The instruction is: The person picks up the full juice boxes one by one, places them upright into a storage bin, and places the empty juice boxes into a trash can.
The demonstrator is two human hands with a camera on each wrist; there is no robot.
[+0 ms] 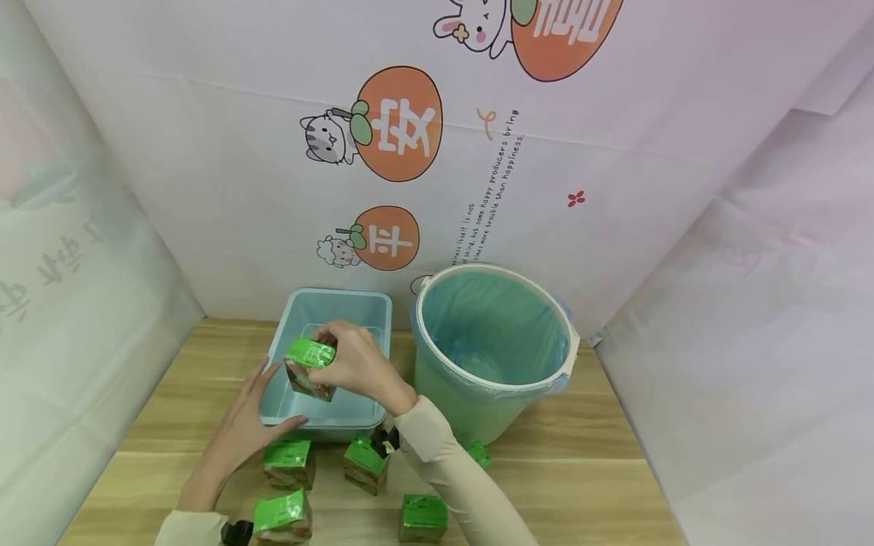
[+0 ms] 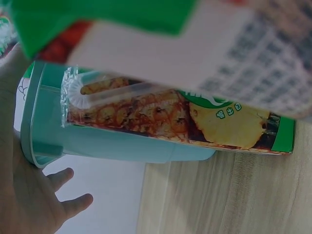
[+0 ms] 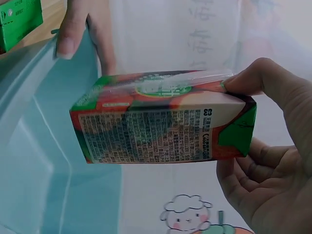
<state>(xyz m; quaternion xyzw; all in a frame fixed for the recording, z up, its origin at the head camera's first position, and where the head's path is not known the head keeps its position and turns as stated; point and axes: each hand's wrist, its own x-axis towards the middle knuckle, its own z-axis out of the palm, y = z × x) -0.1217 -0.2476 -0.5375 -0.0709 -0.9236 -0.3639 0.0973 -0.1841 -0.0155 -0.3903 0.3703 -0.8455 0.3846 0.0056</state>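
Observation:
My right hand (image 1: 358, 368) pinches a small juice box (image 1: 305, 377) with a green top and a clear straw along its side. The box is above the light-blue plastic basin (image 1: 348, 409). In the right wrist view, thumb and fingers hold this juice box (image 3: 146, 134) by one end, its printed side facing the camera. My left hand (image 1: 239, 432) rests at the basin's front left corner, its fingers spread along the left side and thumb at the front rim. The left wrist view shows a juice box with pineapple pictures (image 2: 146, 112) close by.
Several green-topped juice boxes stand on the wooden table in front of the basin, among them one at the front left (image 1: 281, 516) and one near the middle (image 1: 423, 518). A tall bucket (image 1: 444, 417) with a blue liner stands right of the basin. White printed sheets (image 1: 239, 189) enclose the table.

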